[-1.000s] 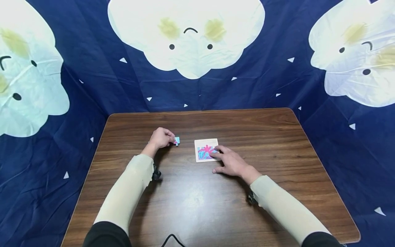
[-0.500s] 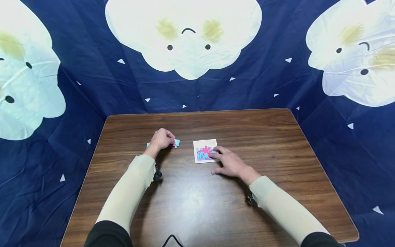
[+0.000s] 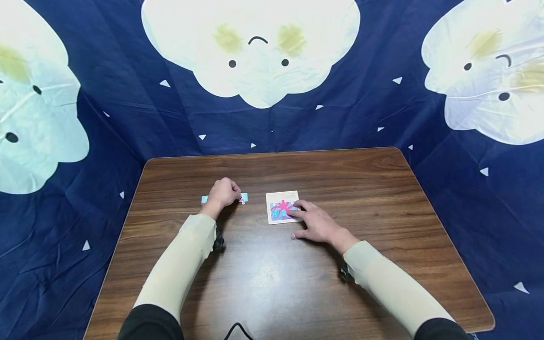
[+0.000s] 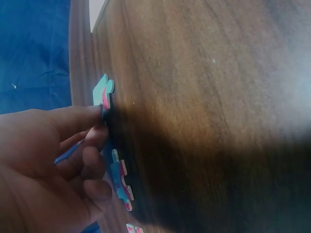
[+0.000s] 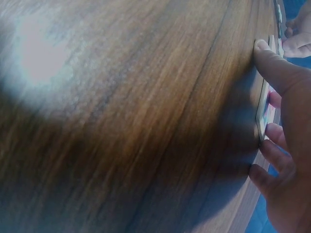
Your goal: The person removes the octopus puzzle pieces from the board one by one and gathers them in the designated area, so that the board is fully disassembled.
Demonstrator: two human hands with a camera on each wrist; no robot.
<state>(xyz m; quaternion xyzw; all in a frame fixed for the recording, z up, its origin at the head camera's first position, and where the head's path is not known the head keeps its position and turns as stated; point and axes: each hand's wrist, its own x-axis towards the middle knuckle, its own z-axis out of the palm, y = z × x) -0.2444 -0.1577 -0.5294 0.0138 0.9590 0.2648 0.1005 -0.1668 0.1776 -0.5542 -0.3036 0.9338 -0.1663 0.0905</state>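
My left hand (image 3: 223,192) pinches a small light-blue and pink jigsaw piece (image 4: 99,90) between thumb and forefinger, low over the table. Its other fingers are curled in. Below that hand in the left wrist view lies a blue and pink jigsaw piece (image 4: 119,177), and the edge of one more piece (image 4: 132,228) shows at the bottom. My right hand (image 3: 316,222) lies with spread, relaxed fingers at the right side of a square puzzle board (image 3: 282,194), fingertips over its picture. A pink octopus-like figure on blue and purple (image 3: 279,212) fills the board's lower part.
Everything sits on a brown wood-grain table (image 3: 340,179). A piece (image 3: 204,199) shows left of the left wrist. A black cable (image 3: 236,326) lies at the near edge. Dark blue cloth (image 3: 297,127) with white clouds surrounds the far sides.
My left hand has shifted slightly right and nearer, still pinching the jigsaw piece. A piece left of the wrist has come into sight. My right hand stays on the board.
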